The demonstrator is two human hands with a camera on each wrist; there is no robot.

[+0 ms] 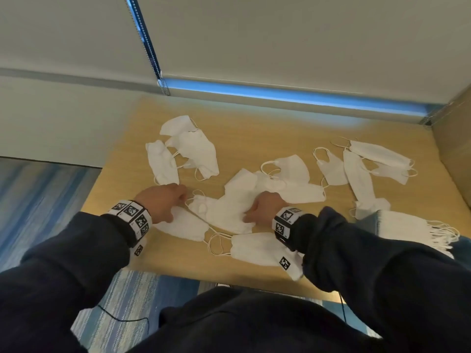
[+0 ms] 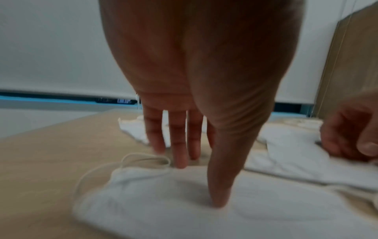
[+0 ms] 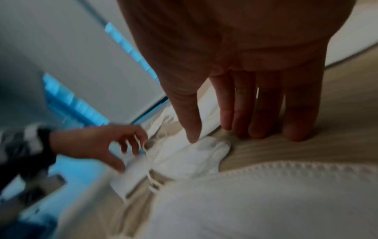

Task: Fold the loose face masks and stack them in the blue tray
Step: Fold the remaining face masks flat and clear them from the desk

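Several loose white face masks lie scattered over the wooden table (image 1: 254, 128). My left hand (image 1: 178, 205) is flat with straight fingers. Its thumb presses a mask (image 2: 163, 210) near the front edge, and its fingertips (image 2: 180, 161) are by an ear loop (image 2: 143, 157). My right hand (image 1: 257, 207) lies open on the crumpled middle mask (image 1: 224, 212), thumb on the cloth (image 3: 204, 153), fingers straight and down on the table. The blue tray (image 1: 367, 219) at the right edge holds a stack of folded masks (image 1: 407, 230).
A wall and a window blind (image 1: 280, 47) stand behind the table. A wooden panel (image 1: 453, 138) rises at the far right. Blue carpet (image 1: 38, 200) lies left of the table. One mask (image 1: 257, 248) lies under my right forearm at the front edge.
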